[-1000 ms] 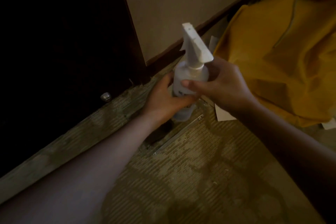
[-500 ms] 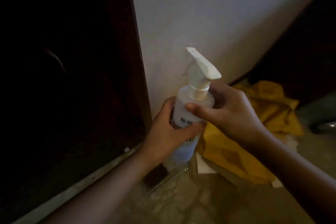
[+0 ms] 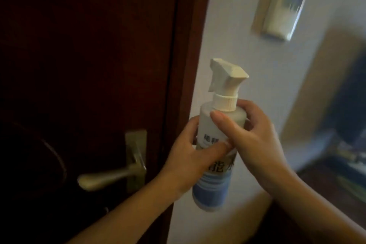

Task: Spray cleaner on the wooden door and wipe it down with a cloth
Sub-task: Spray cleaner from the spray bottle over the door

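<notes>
A white spray bottle [image 3: 215, 184] with a blue label and a white trigger head [image 3: 226, 77] is held upright in front of the wall, just right of the door frame. My left hand [image 3: 190, 156] wraps its middle from the left. My right hand [image 3: 251, 136] grips its upper body below the collar, thumb across the front. The dark wooden door [image 3: 83, 65] fills the left half of the view, with a brass lever handle [image 3: 111, 178] on it at waist height. No cloth is in view.
The dark door frame [image 3: 186, 45] runs vertically between door and pale wall [image 3: 237, 16]. A blurred switch plate [image 3: 281, 6] is mounted on the wall at upper right. A dark, blurred piece of furniture [image 3: 336, 164] stands at the right.
The view has swung up from the floor and the yellow fabric to the door handle and wall. Both hands have lifted the bottle with it, keeping their grip.
</notes>
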